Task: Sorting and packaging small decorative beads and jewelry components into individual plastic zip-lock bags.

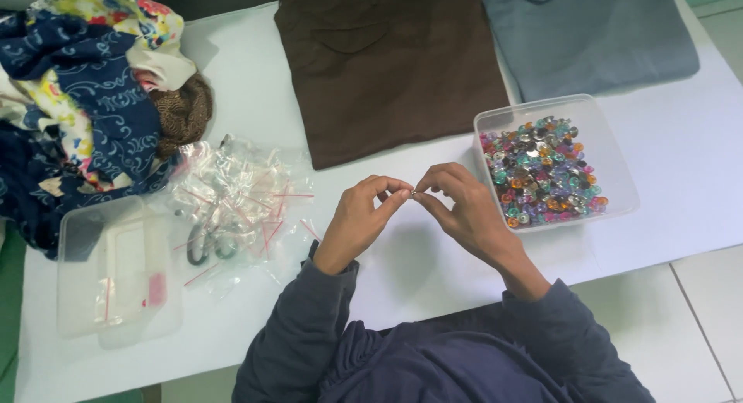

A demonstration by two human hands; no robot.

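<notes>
- Both hands meet above the desk (681, 163) near frame centre: left hand (357, 221) at about 8 o'clock of the meeting point, right hand (464, 209) at about 4 o'clock.
- Left hand: thumb and forefinger pinched shut, other fingers curled in. Right hand: same pinch, fingers loosely bent. Neither is open.
- Between the two pinches sits a tiny metallic piece (413, 192), held from both sides. Too small to tell what it is.
- Handling, my read: very light, hard, smooth, so it will slip and drop easily. Fingertip pinch on its edges is the only sensible hold; no force needed.
- Clear plastic tub (495, 120) at 3 o'clock of the hands, just beside the right hand, filled with small multicoloured round beads or studs (542, 171). Loose fill; will scatter if the tub is knocked.
- Pile of small clear zip bags with red seal strips (232, 198) at 9 o'clock, near the left hand, with what looks like scissors (205, 244) lying under it.
- Flat clear container with lid (116, 271) further out at 8 o'clock.
- Folded brown cloth (387, 62) at 12 o'clock, folded grey-blue cloth (588, 35) at 1 o'clock, heap of patterned fabrics (85, 93) at 10 o'clock.
</notes>
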